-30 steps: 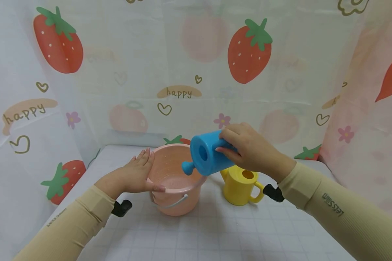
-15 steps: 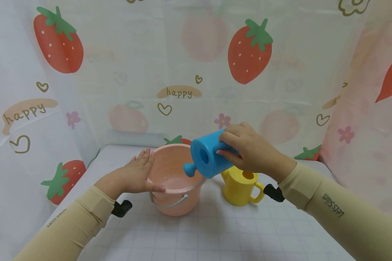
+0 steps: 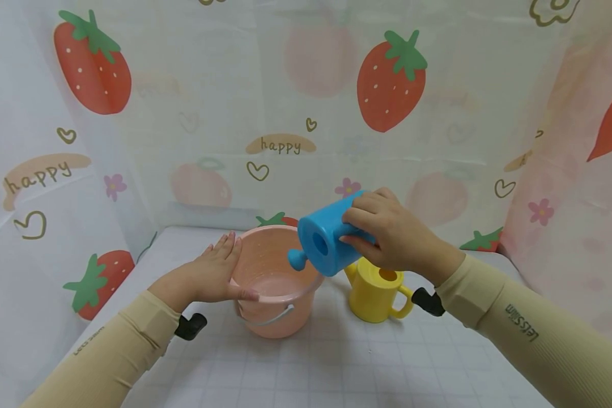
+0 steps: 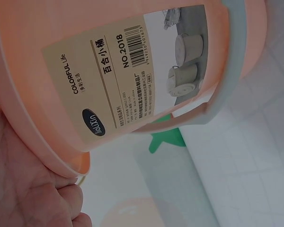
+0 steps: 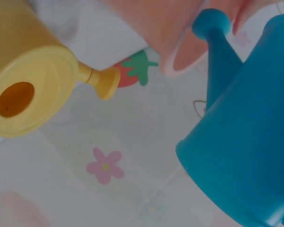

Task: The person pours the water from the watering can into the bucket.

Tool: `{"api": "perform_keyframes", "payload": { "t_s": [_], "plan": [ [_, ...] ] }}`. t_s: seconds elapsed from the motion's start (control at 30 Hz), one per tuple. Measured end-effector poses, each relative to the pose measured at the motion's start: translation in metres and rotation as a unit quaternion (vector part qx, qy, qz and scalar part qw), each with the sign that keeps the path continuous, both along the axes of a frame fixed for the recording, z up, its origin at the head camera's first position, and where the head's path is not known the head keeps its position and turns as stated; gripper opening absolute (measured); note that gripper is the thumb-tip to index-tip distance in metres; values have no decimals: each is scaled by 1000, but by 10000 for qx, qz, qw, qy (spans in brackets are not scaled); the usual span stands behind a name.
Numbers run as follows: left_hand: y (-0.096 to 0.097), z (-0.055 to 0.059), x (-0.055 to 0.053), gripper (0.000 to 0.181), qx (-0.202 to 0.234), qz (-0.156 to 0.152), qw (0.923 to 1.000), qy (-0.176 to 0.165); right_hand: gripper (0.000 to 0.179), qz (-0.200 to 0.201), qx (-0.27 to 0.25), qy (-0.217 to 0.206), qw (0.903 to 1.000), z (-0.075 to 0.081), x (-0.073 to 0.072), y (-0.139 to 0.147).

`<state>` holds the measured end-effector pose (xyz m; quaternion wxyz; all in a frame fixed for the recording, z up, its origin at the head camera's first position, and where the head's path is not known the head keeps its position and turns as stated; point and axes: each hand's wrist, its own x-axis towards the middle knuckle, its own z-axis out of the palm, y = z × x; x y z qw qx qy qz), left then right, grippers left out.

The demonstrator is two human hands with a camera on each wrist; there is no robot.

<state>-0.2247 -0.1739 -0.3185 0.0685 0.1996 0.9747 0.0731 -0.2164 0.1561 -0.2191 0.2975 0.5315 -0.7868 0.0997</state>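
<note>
A blue watering can is tipped over the right side of a pink bucket, its spout head above the bucket's mouth. My right hand grips it, apparently by the handle, which the fingers mostly hide. In the right wrist view the blue can fills the right side. On the bucket's left rim rests my left hand, fingers straight and thumb along the front rim. The left wrist view shows the bucket's label and part of that palm. No water stream can be made out.
Right of the bucket, a yellow watering can stands upright on the white gridded table, below my right hand. A white bail handle hangs at the bucket's front. Behind rises a strawberry-print curtain.
The blue watering can has tilted slightly more, its base rising and its spout head shifting a little to the right. My left hand and the bucket stay where they were.
</note>
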Motion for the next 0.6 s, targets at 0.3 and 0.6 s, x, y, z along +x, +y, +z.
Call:
{"api": "perform_keyframes", "payload": {
  "t_s": [0.3, 0.6],
  "plan": [
    [0, -1, 0, 131, -2, -20, 10000, 48, 26, 137, -70, 97, 9998, -2, 0, 0],
    [1, 0, 0, 132, 8, 19, 10000, -27, 27, 162, -69, 122, 9998, -3, 0, 0]
  ]
}}
